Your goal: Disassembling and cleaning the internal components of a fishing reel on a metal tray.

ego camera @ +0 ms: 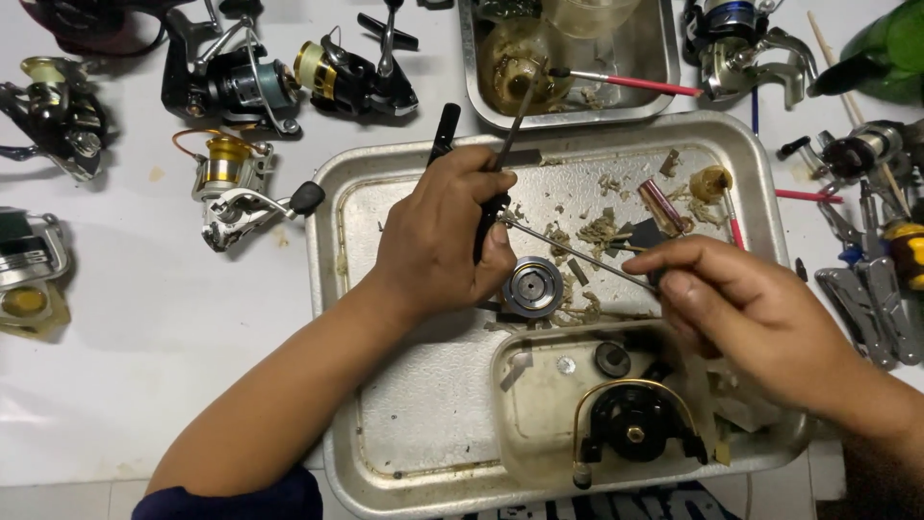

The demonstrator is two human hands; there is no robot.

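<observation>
Nearest the camera, a black rotor (635, 424) lies in the metal tray (423, 424), while beyond it the left hand (443, 231) grips a dark tool over the round spool (532, 285) (just right of that grip) and the right hand (751, 308) pinches a thin rod (577, 255) slanting up-left toward it.

Over the large dented metal tray (423, 424) on the white counter (144, 347), the left hand (438, 236) grips a black-handled part beside a round grey metal spool (532, 285) lying on the tray. The right hand (760, 308), at the tray's right side, pinches a thin metal rod (577, 254) that reaches toward the left hand. Nearer the tray's front edge sits a small metal dish (539, 404) holding a black reel rotor with a gold bail wire (635, 419).
</observation>
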